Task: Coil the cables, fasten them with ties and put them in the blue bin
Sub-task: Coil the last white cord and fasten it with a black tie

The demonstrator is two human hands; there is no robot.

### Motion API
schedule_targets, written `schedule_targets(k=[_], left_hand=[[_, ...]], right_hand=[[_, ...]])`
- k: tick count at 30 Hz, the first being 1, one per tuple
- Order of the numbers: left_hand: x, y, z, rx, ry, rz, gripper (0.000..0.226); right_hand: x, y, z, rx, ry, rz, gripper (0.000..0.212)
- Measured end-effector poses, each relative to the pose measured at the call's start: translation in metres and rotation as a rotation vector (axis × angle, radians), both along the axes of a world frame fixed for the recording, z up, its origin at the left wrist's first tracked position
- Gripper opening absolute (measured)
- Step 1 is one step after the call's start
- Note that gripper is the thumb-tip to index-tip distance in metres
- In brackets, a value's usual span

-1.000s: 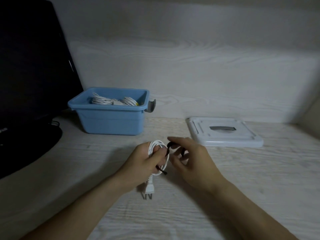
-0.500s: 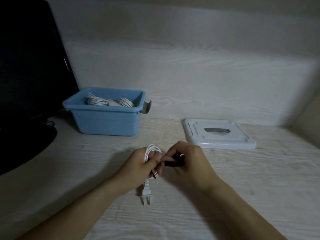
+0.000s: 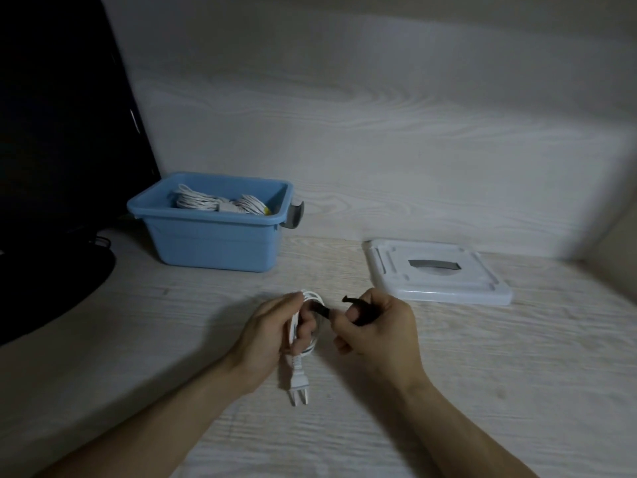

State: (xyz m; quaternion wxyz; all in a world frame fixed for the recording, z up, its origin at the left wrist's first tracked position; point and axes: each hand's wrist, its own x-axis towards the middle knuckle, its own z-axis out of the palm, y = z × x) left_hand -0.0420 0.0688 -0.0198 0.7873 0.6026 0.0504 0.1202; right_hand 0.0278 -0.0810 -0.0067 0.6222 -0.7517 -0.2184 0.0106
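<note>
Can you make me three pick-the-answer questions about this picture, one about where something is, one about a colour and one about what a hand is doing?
1. Where does the flat white plastic lid lie?
A. On the bin
B. On the pale wooden table, right of the bin
C. In a hand

2. What colour is the rectangular plastic bin that holds white cable coils?
A. Red
B. Green
C. Blue

3. What is the left hand doing?
A. Gripping the coiled white power cable
B. Lying flat on the table
C. Lifting the bin

Answers: 1 B, the lid lies flat on the table, apart from the bin. 2 C, its walls and rim are blue. 3 A, its fingers curl round the coil while the right hand pinches the black tie strap.
</note>
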Motion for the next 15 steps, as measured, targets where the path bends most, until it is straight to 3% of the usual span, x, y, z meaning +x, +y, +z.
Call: schedule_targets(k=[2,5,10,15], left_hand=[[-0.0011,-0.0026,0.0014,0.032,-0.042,0.078,0.032],[-0.0026,-0.0037,0.0039,0.236,-0.086,0.210,0.036],[-0.0041,-0.0049,0.0054,0.453,-0.107,0.312,0.022],[-0.0024,0.0027,-0.0002,0.494,-0.064,0.288,0.028]], right_hand=[[-0.0024,-0.0007,0.0026,0.011,-0.019,0.003,0.011],[-0.0050,0.0015,0.0022,-0.044,-0.043,0.023,0.015],[-0.0081,0.0042,-0.0028,-0.055,0.009,0.158,0.026],[-0.0037,0.0043,-0.0046,0.011,0.028,0.198,0.028]])
